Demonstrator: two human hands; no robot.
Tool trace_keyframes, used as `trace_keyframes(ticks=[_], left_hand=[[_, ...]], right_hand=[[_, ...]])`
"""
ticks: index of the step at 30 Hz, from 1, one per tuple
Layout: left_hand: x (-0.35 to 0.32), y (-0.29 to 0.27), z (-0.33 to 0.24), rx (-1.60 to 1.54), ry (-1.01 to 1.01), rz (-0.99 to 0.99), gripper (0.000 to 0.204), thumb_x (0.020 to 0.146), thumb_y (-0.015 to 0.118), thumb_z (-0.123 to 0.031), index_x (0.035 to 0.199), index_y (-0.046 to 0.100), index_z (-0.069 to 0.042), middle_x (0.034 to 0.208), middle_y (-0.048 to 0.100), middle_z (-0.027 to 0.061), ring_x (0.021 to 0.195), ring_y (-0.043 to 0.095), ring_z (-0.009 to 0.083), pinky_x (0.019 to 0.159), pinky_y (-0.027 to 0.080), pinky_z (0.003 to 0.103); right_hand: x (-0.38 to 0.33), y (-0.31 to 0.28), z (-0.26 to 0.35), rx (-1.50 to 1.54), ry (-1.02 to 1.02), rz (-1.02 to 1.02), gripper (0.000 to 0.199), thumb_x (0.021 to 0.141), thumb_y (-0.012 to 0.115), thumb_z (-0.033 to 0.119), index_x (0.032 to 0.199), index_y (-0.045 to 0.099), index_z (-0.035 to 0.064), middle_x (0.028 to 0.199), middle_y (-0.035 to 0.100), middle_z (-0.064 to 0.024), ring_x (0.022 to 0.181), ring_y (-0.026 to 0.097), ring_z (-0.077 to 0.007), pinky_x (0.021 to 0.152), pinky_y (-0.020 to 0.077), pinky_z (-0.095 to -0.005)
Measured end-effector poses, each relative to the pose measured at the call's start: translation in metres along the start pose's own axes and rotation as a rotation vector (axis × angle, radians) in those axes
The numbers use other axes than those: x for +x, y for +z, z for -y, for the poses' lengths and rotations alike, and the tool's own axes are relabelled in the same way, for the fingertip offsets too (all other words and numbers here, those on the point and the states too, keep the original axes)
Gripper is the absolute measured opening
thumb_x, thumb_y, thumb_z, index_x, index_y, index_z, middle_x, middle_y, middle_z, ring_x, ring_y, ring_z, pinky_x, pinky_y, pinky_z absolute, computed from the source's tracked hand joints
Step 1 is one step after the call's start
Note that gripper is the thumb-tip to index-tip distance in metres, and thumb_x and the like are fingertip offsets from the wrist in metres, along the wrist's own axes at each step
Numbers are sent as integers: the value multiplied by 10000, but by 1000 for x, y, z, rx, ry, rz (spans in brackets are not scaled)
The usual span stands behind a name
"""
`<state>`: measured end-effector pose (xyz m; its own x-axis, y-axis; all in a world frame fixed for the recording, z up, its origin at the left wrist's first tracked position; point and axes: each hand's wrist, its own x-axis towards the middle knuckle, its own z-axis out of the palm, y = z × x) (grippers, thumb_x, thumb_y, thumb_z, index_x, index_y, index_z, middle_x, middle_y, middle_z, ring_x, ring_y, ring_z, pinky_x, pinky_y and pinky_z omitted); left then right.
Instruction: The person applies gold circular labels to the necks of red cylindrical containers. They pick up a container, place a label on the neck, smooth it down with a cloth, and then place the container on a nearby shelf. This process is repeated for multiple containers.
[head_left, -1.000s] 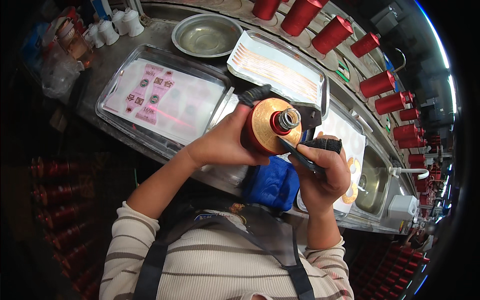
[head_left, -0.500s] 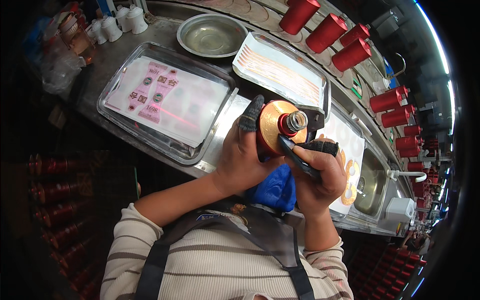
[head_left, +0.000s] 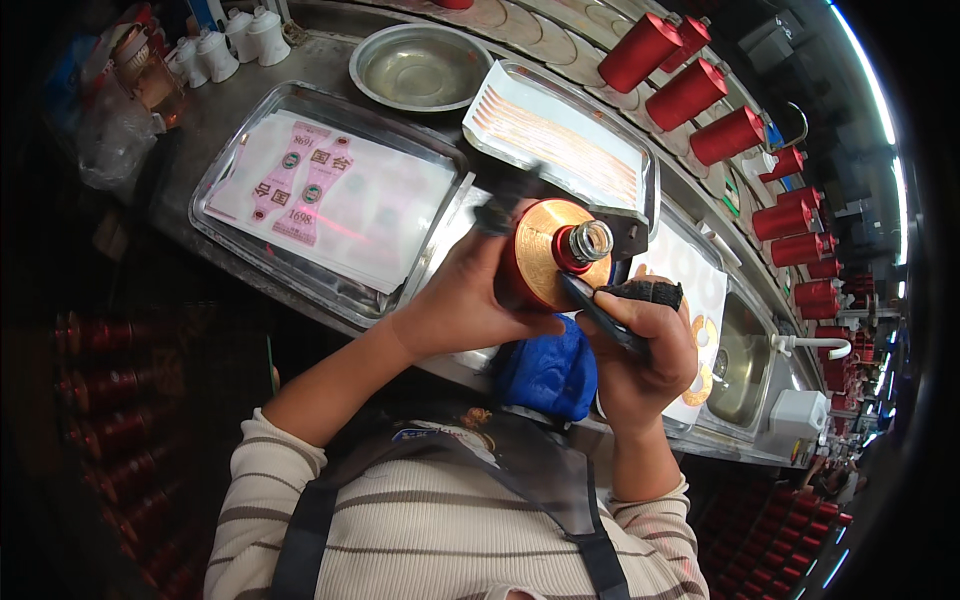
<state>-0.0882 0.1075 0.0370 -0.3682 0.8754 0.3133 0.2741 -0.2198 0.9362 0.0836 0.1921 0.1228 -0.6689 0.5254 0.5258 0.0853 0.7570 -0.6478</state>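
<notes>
Item, in hand: one red, round-shouldered bottle with a bare glass mouth (head_left: 548, 277), being held tilted above the counter's near edge. Its body is being gripped by the left hand (head_left: 458, 298), curled around it at nine o'clock; a black finger cover is appearing there, blurred.

Item, tool: one slim, dark, flat-ended hand tool (head_left: 584, 296), being pinched between thumb and fingers of the right hand (head_left: 648, 350), at four o'clock. Its tip is being held at seven o'clock of the neck.

Item, fitting: one gold, patterned, ring-shaped label (head_left: 534, 248), lying around the neck. Placement is being judged done; edge-smoothing is seemingly being carried out, completeness being impossible to tell.

Outstanding: further gold, ring-shaped labels (head_left: 703, 335) are being kept on a white backing sheet (head_left: 712, 268) at four o'clock, faint rings showing beside them. Pink paper labels (head_left: 305, 185) are lying unapplied between nine and ten o'clock; orange strips (head_left: 560, 138) are lying at twelve. No cap is being worn by the mouth.
</notes>
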Motion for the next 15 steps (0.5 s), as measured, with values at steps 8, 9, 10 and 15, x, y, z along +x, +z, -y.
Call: trace_keyframes(ticks=[8, 9, 10, 15], left_hand=[[-18, 20, 12, -135, 95, -178, 981, 689, 953, -234, 1476, 405, -27, 1445, 507, 175, 1347, 501, 281, 1105, 425, 404], [-19, 19, 12, -175, 82, -178, 955, 701, 954, -216, 1461, 413, -9, 1464, 499, 173, 1378, 474, 242, 1128, 403, 394], [-14, 11, 6, -111, 117, -129, 961, 699, 954, -212, 1465, 410, -10, 1457, 505, 176, 1372, 481, 245, 1129, 402, 395], [-1, -10, 2, -25, 118, 52, 1047, 641, 952, -225, 1508, 391, -53, 1403, 532, 174, 1303, 537, 344, 1085, 439, 424]], right_hand=[[5, 4, 1, 16, -55, -47, 326, 672, 800, -128, 962, 744, 10, 863, 664, -96, 787, 619, -220, 706, 483, -303], [5, 3, 0, 15, -58, -51, 322, 674, 804, -125, 960, 743, 10, 860, 664, -94, 785, 618, -220, 704, 482, -304], [4, 3, -1, 11, -55, -48, 320, 676, 809, -120, 961, 742, 10, 860, 664, -94, 784, 617, -220, 703, 481, -304], [2, 4, 0, 9, -53, -38, 334, 677, 786, -128, 978, 739, 7, 877, 665, -104, 786, 615, -235, 705, 478, -310]])
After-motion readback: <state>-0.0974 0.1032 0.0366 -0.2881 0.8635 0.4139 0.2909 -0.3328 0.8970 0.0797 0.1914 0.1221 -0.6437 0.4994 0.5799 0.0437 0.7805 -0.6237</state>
